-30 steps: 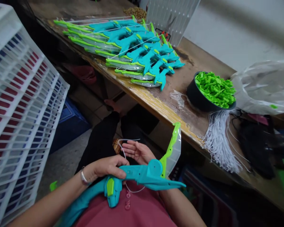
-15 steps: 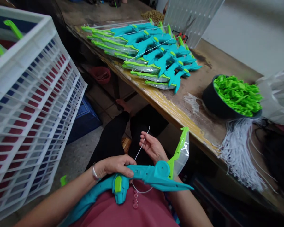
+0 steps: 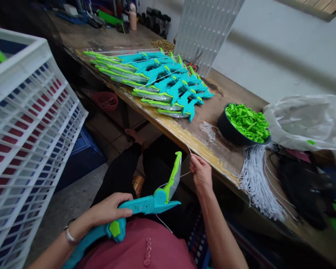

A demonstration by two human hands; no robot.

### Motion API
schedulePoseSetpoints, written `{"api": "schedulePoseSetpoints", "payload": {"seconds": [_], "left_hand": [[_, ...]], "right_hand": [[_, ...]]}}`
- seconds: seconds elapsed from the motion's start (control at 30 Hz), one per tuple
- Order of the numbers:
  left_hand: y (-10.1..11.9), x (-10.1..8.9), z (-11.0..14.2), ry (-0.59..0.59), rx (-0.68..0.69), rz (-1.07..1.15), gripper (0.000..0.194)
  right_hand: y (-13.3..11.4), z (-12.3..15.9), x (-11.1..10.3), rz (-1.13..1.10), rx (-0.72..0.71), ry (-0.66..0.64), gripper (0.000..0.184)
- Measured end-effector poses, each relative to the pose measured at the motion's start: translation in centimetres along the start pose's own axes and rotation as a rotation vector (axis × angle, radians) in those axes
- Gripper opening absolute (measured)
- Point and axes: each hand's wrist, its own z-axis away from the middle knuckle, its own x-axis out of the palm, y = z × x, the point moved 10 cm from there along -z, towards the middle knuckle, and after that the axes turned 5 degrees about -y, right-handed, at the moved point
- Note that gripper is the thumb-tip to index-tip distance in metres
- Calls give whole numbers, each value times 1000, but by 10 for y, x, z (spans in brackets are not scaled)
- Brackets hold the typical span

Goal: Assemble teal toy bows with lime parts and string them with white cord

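A turquoise toy bow (image 3: 145,204) with a lime-green limb (image 3: 174,175) lies across my lap. My left hand (image 3: 114,207) is wrapped round its body, just above a green button-like piece (image 3: 114,228). To the right of the limb tip, my right hand (image 3: 201,171) pinches a white string (image 3: 188,148), whose end sticks up past the fingers. The string runs from that hand back behind the limb, and a length of it shows below the bow. The bow's far end is partly hidden by my left forearm.
Several similar bows (image 3: 168,84) lie stacked on the worktable (image 3: 204,130). A dark bowl (image 3: 226,129) of green parts and a bundle of white strings (image 3: 257,183) are at the right, near a plastic bag (image 3: 305,119). A white crate (image 3: 36,112) stands at left.
My right hand has moved right, away from the bow's body, drawing the string out past the limb. The left hand keeps its hold on the bow. The view has shifted right and up.
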Motion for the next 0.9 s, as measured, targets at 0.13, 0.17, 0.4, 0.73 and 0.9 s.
{"api": "schedulePoseSetpoints", "payload": {"seconds": [0.13,0.17,0.4,0.73,0.9], "left_hand": [[-5,-2,5,137,-183,-307,15],[-3,1,6,157,-203,-354,15],[6,21,9,173,-244,-416,19],[1,19,8,173,-238,-408,19],[-1,18,8,186,-229,-403,16]], "right_hand": [[-46,21,-27,298,-203,36,30],[-55,28,-25,376,-249,21,26],[-64,59,13,764,-475,-84,20],[-57,70,31,988,-663,-29,22],[-57,70,32,993,-691,-12,22]]}}
